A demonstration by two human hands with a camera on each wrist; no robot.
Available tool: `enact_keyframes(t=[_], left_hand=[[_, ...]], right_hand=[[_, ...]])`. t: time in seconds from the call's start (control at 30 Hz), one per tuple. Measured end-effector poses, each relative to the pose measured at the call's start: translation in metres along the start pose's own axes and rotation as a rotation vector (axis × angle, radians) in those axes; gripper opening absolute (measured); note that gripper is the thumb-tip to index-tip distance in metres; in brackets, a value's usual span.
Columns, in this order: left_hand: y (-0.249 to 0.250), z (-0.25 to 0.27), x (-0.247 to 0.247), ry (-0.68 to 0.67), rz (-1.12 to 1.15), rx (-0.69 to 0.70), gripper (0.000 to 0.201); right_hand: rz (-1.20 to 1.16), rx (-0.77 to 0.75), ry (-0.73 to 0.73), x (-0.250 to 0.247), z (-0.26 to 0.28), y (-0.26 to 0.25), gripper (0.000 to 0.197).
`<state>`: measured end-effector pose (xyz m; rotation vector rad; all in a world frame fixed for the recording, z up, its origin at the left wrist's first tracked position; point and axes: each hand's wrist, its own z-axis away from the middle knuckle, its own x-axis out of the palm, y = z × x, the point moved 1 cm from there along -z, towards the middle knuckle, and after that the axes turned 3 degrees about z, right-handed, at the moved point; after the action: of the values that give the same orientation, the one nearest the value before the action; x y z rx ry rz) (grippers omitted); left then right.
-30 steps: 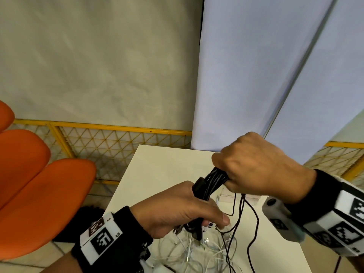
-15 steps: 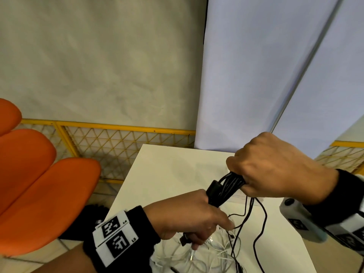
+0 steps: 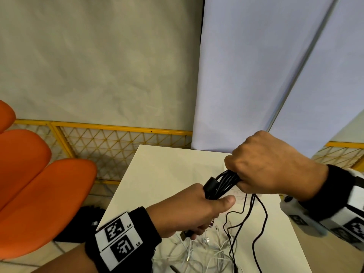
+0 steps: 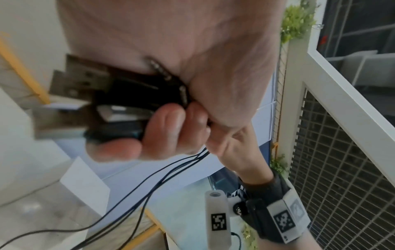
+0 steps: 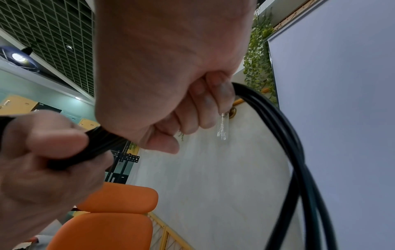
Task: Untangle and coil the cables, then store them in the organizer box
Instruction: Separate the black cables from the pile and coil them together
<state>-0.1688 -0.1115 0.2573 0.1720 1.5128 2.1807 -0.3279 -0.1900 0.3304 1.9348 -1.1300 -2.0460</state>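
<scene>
The black cables (image 3: 222, 186) are gathered into one thick bundle held in the air above the middle of the table (image 3: 167, 174), stretched short between two fists. The left hand (image 3: 189, 211) is clamped round the lower end, where the plugs (image 4: 81, 84) stick out past the curled fingers (image 4: 162, 128), probably to keep the ends together while the loops are built. The right hand (image 3: 269, 166) is wrapped tight round the upper end, and thin black strands (image 3: 256, 223) fall from it towards the table's near edge, so the coil looks unfinished. White cables (image 3: 206, 251) lie tangled on the table by that near edge, under the hands. No box is in view. Compared with a second ago, both hands sit a little further right and the left thumb now lies along the bundle; the grips are unchanged.
</scene>
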Motion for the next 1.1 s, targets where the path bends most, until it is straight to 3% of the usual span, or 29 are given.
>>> enact_keyframes(t=[0.17, 0.33, 0.47, 0.6, 0.73, 0.83, 1.1], left_hand=[[-0.007, 0.002, 0.002, -0.058, 0.126, -0.112, 0.041], [-0.002, 0.005, 0.002, -0.199, 0.222, -0.159, 0.051], [-0.002, 0.013, 0.0, -0.263, 0.227, -0.183, 0.052], [-0.004, 0.016, 0.002, -0.184, 0.188, -0.157, 0.049], [-0.005, 0.014, 0.001, -0.09, 0.075, -0.089, 0.044], [-0.006, 0.014, 0.001, -0.024, 0.003, -0.098, 0.043], [-0.01, 0.011, -0.003, 0.007, 0.036, -0.104, 0.046]], right_hand=[[0.01, -0.031, 0.034, 0.007, -0.003, -0.008, 0.016], [-0.025, -0.126, 0.15, 0.007, -0.013, -0.025, 0.011], [-0.041, -0.195, 0.164, 0.012, -0.013, -0.031, 0.014], [-0.031, -0.253, 0.142, 0.009, -0.014, -0.031, 0.014], [-0.001, -0.281, 0.161, 0.003, -0.017, -0.023, 0.03], [0.057, -0.302, 0.2, 0.0, -0.016, -0.018, 0.027], [0.082, -0.201, 0.179, 0.005, -0.019, -0.008, 0.023]])
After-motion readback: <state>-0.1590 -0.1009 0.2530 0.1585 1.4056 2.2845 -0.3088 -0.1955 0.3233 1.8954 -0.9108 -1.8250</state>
